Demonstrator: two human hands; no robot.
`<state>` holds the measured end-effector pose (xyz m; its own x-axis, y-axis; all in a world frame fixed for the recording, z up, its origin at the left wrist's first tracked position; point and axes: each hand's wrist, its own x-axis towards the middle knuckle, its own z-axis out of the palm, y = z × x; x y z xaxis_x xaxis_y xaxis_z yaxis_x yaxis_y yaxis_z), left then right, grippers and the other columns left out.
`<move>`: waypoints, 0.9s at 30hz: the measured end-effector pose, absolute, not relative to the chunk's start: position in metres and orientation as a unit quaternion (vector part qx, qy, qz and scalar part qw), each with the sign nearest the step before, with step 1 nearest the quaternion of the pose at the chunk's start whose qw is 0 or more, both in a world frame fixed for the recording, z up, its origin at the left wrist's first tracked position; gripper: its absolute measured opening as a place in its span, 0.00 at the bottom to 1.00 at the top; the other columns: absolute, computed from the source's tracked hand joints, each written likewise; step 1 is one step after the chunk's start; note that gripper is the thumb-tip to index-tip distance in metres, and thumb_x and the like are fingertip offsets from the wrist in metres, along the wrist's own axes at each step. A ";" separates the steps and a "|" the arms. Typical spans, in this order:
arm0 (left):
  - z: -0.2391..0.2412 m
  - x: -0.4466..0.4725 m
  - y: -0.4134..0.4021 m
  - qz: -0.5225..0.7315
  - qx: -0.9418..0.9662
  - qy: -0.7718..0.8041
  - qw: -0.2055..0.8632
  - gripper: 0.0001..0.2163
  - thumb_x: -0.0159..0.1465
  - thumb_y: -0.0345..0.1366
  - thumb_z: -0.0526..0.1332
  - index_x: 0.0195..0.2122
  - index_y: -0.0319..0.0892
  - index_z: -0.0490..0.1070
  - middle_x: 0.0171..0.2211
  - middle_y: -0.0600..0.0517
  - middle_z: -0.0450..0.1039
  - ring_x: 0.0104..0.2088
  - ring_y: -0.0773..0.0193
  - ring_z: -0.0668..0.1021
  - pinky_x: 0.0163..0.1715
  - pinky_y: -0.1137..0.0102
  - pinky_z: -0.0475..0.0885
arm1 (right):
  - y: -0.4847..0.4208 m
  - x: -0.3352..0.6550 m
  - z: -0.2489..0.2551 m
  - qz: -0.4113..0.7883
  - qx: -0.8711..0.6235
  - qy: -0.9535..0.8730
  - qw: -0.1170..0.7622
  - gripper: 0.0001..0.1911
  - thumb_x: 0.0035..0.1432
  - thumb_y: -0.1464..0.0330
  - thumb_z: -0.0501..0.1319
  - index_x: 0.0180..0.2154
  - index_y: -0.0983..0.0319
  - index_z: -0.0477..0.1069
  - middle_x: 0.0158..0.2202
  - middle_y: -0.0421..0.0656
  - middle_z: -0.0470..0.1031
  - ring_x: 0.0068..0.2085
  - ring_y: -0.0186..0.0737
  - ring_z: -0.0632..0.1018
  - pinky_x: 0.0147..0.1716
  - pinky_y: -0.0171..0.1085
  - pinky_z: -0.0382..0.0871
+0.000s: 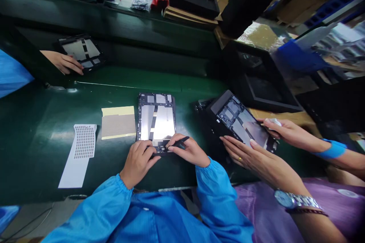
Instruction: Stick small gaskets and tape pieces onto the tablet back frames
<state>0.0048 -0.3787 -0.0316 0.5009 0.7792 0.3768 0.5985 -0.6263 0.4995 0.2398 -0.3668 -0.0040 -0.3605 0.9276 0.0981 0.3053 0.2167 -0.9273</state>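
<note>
An open tablet housing (157,121) lies flat on the green bench before me, its silvery inner plate crossed by a dark ribbon cable. My left hand (138,161) grips the housing's lower left edge, with thumb and fingers bent around the corner. Over the lower right edge is my right hand (189,152), closed on a slim black tool (181,141), pen- or tweezer-like. The tool's tip is down by the bottom strip of the housing, partly hidden by fingers. To the left lie a cream backing card (118,123) and a white sheet of small grey stickers (84,142).
At my right, a co-worker's hands (251,155) hold another tablet housing (239,121) above a dark stack. Beyond the left post, another person's hand (64,62) touches a similar housing (82,51). Black trays (262,72) stand at the back right.
</note>
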 end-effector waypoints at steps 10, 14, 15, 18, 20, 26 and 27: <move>-0.031 0.005 -0.379 0.297 0.850 0.406 0.155 0.04 0.67 0.36 0.63 0.39 0.42 0.71 0.40 0.47 0.73 0.42 0.56 0.75 0.41 0.63 0.70 | -0.366 0.236 0.001 0.447 -0.454 -0.678 0.365 0.05 0.65 0.63 0.63 0.37 0.58 0.74 0.34 0.46 0.79 0.36 0.44 0.80 0.39 0.42 0.75; -0.032 0.005 -0.379 0.298 0.850 0.406 0.154 0.04 0.67 0.35 0.64 0.39 0.42 0.71 0.41 0.47 0.73 0.42 0.56 0.75 0.41 0.63 0.70 | -0.364 0.236 0.002 0.439 -0.455 -0.688 0.356 0.08 0.65 0.61 0.64 0.37 0.60 0.73 0.34 0.44 0.79 0.36 0.42 0.80 0.39 0.40 0.74; -0.032 0.005 -0.379 0.299 0.850 0.406 0.155 0.04 0.66 0.35 0.64 0.39 0.42 0.71 0.41 0.47 0.73 0.42 0.56 0.75 0.41 0.63 0.70 | -0.363 0.236 0.003 0.434 -0.451 -0.699 0.346 0.08 0.65 0.61 0.63 0.37 0.60 0.73 0.34 0.44 0.79 0.36 0.41 0.80 0.38 0.40 0.74; -0.033 0.005 -0.379 0.301 0.849 0.405 0.157 0.04 0.66 0.35 0.64 0.39 0.43 0.71 0.41 0.47 0.74 0.42 0.56 0.75 0.41 0.63 0.70 | -0.361 0.236 0.005 0.429 -0.441 -0.716 0.330 0.08 0.66 0.62 0.62 0.37 0.60 0.73 0.34 0.45 0.79 0.35 0.40 0.79 0.38 0.39 0.74; -0.034 0.005 -0.379 0.301 0.850 0.404 0.156 0.03 0.66 0.35 0.64 0.39 0.43 0.72 0.41 0.47 0.74 0.42 0.56 0.75 0.42 0.63 0.70 | -0.361 0.237 0.004 0.431 -0.438 -0.714 0.336 0.08 0.66 0.62 0.62 0.38 0.60 0.73 0.34 0.45 0.79 0.36 0.40 0.80 0.38 0.39 0.75; -0.034 0.005 -0.379 0.304 0.850 0.401 0.154 0.04 0.67 0.35 0.63 0.39 0.42 0.71 0.41 0.46 0.73 0.43 0.56 0.75 0.42 0.62 0.70 | -0.361 0.238 0.004 0.430 -0.432 -0.727 0.317 0.07 0.66 0.63 0.62 0.38 0.60 0.73 0.34 0.45 0.78 0.36 0.40 0.80 0.39 0.39 0.74; -0.034 0.005 -0.379 0.304 0.850 0.402 0.153 0.03 0.67 0.35 0.63 0.39 0.42 0.71 0.41 0.47 0.73 0.43 0.56 0.75 0.42 0.62 0.70 | -0.361 0.237 0.006 0.426 -0.429 -0.732 0.313 0.07 0.67 0.63 0.62 0.38 0.60 0.73 0.34 0.45 0.78 0.36 0.40 0.79 0.38 0.39 0.74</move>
